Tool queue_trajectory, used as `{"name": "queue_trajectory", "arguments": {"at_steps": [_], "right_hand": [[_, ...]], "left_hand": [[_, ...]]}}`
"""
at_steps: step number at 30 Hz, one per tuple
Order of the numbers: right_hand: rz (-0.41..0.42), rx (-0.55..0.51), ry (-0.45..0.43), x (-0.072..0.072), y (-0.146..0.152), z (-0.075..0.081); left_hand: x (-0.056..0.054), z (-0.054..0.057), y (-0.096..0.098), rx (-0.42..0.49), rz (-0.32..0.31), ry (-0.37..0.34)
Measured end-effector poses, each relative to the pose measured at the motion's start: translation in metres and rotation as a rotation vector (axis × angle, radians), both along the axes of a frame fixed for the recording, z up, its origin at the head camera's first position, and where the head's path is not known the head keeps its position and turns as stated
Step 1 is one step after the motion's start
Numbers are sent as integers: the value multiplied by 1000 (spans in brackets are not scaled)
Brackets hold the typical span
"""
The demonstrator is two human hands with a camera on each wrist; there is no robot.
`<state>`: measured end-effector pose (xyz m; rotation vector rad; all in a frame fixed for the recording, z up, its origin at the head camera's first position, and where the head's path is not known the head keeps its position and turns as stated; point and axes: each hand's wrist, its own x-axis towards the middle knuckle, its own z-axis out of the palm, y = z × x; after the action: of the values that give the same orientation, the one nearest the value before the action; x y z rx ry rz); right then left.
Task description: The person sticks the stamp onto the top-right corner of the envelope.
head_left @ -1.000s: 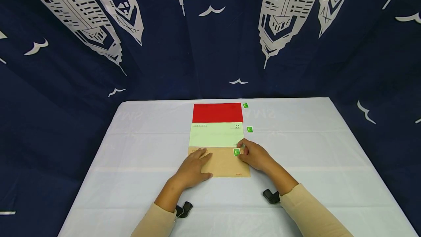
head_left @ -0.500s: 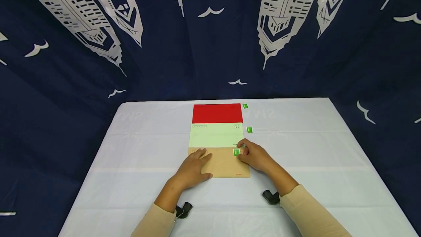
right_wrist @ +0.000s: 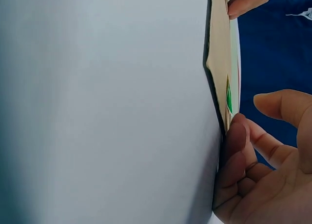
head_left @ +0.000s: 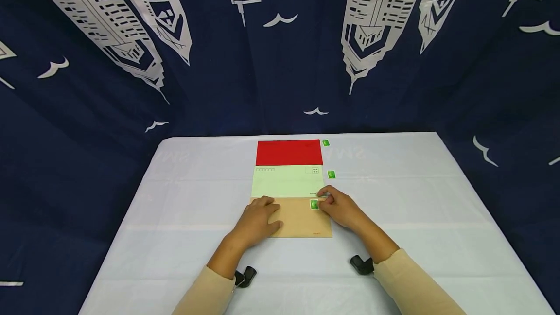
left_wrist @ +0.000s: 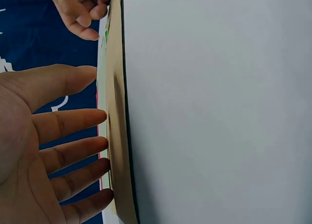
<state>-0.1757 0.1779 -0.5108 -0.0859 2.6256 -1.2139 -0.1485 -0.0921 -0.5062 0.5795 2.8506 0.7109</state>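
Observation:
A brown envelope (head_left: 302, 222) lies nearest the person, with a green stamp (head_left: 314, 204) on its upper right corner. On the envelope's left end rests the left hand (head_left: 258, 220); its fingers are spread, their tips at the paper in the left wrist view. The right hand (head_left: 343, 208) is at the envelope's right end, just beside the stamp. In the right wrist view its thumb (right_wrist: 273, 104) stands away from the bent fingers (right_wrist: 236, 141), which touch down by the envelope's edge, and nothing shows between them.
Above the brown envelope lie a light green envelope (head_left: 286, 181) and a red envelope (head_left: 288, 152), edge to edge. Two loose green stamps, an upper one (head_left: 325, 143) and a lower one (head_left: 331, 174), lie to their right on the white tablecloth (head_left: 393, 198). A dark blue curtain (head_left: 280, 72) hangs behind.
The left hand's fingers have drawn together slightly and lifted a little. The right hand's thumb has shifted slightly right, off the stamp's edge. The envelopes stay in place.

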Motion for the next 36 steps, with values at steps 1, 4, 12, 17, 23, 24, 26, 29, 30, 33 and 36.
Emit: {"name": "queue_trajectory", "arguments": {"at_steps": [1,4,12,17,23,24,26,29,30,33,36], "right_hand": [[-8,-3,-3,0,0,0],[-27,-10,-7,0,1,1],[-55,-37,7,2,2,4],[-64,-65,27,2,5,7],[-78,-62,46,-2,10,8],[-77,-60,47,-2,11,8],[-79,-60,50,-3,13,8],[-83,-59,49,-5,15,8],[-88,-58,47,-6,16,8],[-95,-54,41,-8,18,7],[-106,-42,35,-10,21,6]], "left_hand": [[-1,1,0,6,2,1],[-3,4,2,37,17,7],[-8,9,1,85,58,38],[-12,13,0,104,68,55],[-18,17,-2,107,66,52],[-20,17,-2,104,66,51],[-22,16,-2,100,62,51],[-26,15,-3,95,54,56],[-28,14,-3,91,51,55],[-31,12,-3,86,47,52],[-34,11,-3,75,43,44]]}}
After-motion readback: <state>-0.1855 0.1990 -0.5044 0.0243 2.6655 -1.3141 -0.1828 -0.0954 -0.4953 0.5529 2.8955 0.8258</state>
